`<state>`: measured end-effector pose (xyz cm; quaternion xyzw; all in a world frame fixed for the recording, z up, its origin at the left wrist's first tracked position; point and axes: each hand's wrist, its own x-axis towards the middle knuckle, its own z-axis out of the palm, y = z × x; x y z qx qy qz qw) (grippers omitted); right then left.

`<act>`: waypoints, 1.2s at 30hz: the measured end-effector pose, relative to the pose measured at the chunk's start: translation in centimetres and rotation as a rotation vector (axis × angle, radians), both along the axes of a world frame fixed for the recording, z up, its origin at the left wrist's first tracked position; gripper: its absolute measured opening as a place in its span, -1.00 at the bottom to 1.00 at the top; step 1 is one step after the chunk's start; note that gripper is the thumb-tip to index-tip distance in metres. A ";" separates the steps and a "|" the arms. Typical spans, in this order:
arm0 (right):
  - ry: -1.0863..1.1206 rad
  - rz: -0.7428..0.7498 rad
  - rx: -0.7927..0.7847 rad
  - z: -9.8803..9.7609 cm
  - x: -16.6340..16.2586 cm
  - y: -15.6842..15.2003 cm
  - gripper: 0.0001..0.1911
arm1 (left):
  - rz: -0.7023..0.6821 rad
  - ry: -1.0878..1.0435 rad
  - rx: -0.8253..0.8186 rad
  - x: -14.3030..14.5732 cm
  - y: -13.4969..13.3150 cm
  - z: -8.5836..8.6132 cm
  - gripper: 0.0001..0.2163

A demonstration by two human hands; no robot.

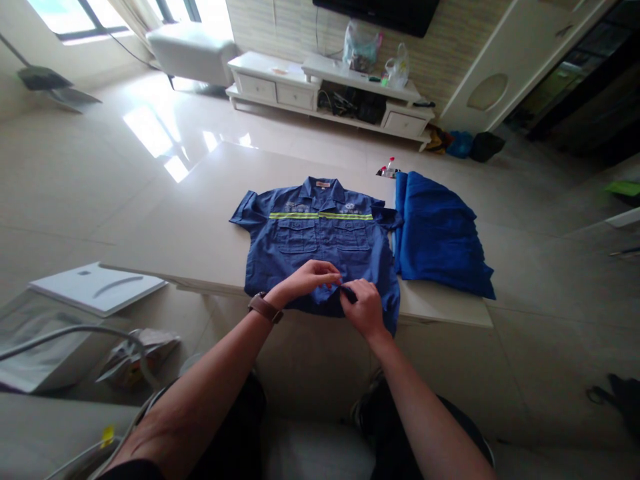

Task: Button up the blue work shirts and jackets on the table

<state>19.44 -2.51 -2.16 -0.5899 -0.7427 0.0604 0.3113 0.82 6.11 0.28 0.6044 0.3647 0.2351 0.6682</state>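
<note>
A dark blue short-sleeved work shirt [325,243] lies front up on the table, with its collar away from me. A yellow-green reflective stripe crosses its chest above two flap pockets. At the lower front opening, my right hand [364,308] is closed on a fold of the shirt, thumb and fingers pinching the cloth. My left hand [311,277], with a brown-strapped watch [265,307] on its wrist, curves in from the left. Its bent fingers and thumb meet at the same edge of the cloth; the exact grip of the fingertips is partly hidden.
The pale table [200,227] carries a stack of brighter blue cloth [440,233] at the shirt's right. Small red-capped bottles [390,167] stand behind the stack. A white box [97,287] is left of the table. Beyond are a white TV cabinet [277,93] and a pale bench [193,53].
</note>
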 end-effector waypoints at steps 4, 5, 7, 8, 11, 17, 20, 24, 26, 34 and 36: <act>0.214 -0.146 0.092 0.6 0.4 -0.1 -0.88 | 0.152 0.244 -0.072 -0.2 0.3 -1.7 -0.75; 0.263 -0.180 0.118 0.9 0.4 -0.1 -0.87 | 0.124 0.306 -0.105 -0.2 0.2 -2.2 -0.76; 0.333 -0.229 0.152 1.3 0.4 -0.1 -0.86 | 0.050 0.397 -0.114 0.0 -0.5 -2.8 -0.75; 0.363 -0.245 0.157 1.4 0.4 -0.2 -0.86 | 0.047 0.435 -0.060 0.2 -0.9 -2.9 -0.73; 0.443 -0.261 0.126 1.6 0.3 -0.2 -0.83 | 0.182 0.586 0.285 1.0 -2.2 -2.9 -0.60; 0.538 -0.423 0.068 0.9 1.3 0.7 -0.78 | 0.253 0.673 0.586 1.6 -2.5 -2.3 -0.88; 0.455 -0.478 0.111 0.4 2.1 1.2 -0.71 | 0.198 0.602 0.618 1.5 -2.2 -2.3 -0.95; 0.146 -0.308 0.136 0.4 1.7 0.8 -0.53 | 0.138 0.543 0.643 1.4 -2.1 -2.4 -0.89; 0.027 -0.179 0.041 0.3 1.1 0.5 -0.57 | 0.110 0.520 0.661 1.4 -2.1 -2.4 -0.86; 0.072 -0.119 -0.172 -1.1 0.6 0.9 -0.89 | 0.108 0.554 0.696 1.5 -2.4 -1.4 -0.81; 0.149 -0.124 -0.150 -1.1 0.6 1.1 -0.88 | 0.118 0.584 0.700 1.5 -2.5 -1.2 -0.80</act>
